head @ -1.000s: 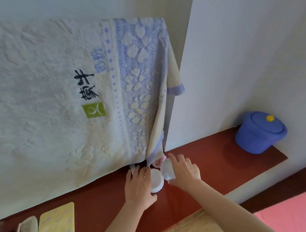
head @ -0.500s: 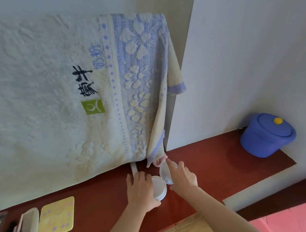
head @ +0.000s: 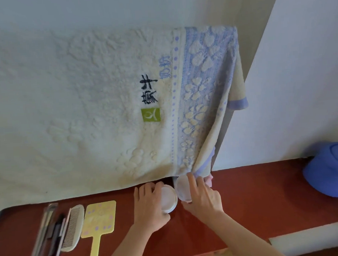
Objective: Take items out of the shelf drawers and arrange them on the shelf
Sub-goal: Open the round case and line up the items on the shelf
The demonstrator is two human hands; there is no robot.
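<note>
On the dark red shelf, below the hanging towel, stands a small round white jar. My left hand is curled around the jar's left side. My right hand holds a translucent white lid tilted on edge just right of the jar, under the towel's lower corner. To the left on the shelf lie a yellow hand mirror, a white comb and several thin dark and metal tools.
A large cream towel with a blue flowered border hangs over the back of the shelf and hides what is behind it. A blue lidded pot stands at the far right against the white wall. Something pink peeks out under the towel corner.
The view has swung left, bringing the comb, mirror and tools fully into sight. Both hands stay on the jar and lid; the lid sits slightly higher, at the towel's edge.
</note>
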